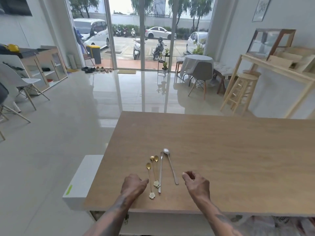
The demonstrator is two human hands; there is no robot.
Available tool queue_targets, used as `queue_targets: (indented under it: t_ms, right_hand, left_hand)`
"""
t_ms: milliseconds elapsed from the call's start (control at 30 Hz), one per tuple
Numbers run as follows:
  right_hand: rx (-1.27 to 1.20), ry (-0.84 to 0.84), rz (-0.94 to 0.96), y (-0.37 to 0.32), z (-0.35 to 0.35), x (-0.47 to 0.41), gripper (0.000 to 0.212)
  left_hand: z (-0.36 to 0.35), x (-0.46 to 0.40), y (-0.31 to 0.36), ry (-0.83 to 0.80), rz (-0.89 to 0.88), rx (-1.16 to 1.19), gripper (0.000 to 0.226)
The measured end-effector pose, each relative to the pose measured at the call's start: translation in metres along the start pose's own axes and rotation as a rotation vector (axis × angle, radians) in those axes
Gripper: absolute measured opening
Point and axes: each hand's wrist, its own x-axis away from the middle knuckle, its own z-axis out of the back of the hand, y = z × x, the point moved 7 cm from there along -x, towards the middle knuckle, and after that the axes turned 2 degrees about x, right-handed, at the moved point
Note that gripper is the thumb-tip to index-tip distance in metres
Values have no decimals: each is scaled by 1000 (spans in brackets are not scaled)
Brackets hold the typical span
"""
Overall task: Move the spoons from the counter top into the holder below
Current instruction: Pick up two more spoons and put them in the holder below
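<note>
Several long spoons lie side by side on the wooden counter top [221, 150], near its front edge. Three gold spoons [154, 169] with flower-shaped handle ends lie on the left. Right of them lies a thin silver spoon [160, 172], and then another silver spoon [171, 165] with its bowl pointing away from me. My left hand [133, 185] rests on the counter just left of the gold spoons, fingers loosely curled, holding nothing. My right hand [196, 183] hovers just right of the silver spoon's handle, fingers bent and apart, empty. The holder below the counter is hidden.
A white block [81, 178] stands against the counter's left side. Under the front edge a white shelf [163, 222] shows. Beyond the counter is a glossy tiled floor with chairs, a round table, a wooden stool and glass doors.
</note>
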Motion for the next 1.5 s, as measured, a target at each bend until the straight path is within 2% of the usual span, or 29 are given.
queue_targets:
  t_ms: [267, 500, 600, 733, 867, 933, 1067, 1233, 1500]
  right_hand:
    - [207, -105, 4, -20, -40, -48, 21]
    - [341, -201, 11, -32, -64, -77, 21]
    - [418, -274, -21, -33, -70, -89, 18]
    - [448, -312, -105, -29, -74, -104, 38]
    - [403, -332, -126, -30, -74, -109, 27]
    - [385, -329, -119, -28, -71, -107, 29]
    - [261, -309, -123, -26, -62, -96, 26]
    - [57, -262, -128, -31, -50, -76, 20]
    - [-55, -178, -63, -48, -32, -38, 23]
  left_hand:
    - [-16, -37, 32, 27, 14, -26, 46]
    - [-24, -64, 36, -1, 63, -93, 37]
    - [-21, -73, 34, -28, 107, -53, 15]
    - [-17, -75, 33, -37, 129, 4, 16]
    - [-17, -75, 32, -23, 90, -26, 11]
    - [-15, -73, 28, -17, 69, -15, 13]
    - [-3, -68, 11, 25, 99, 135, 29]
    - [21, -56, 1, 13, 81, 399, 24]
    - [49, -31, 25, -71, -75, 506, 17]
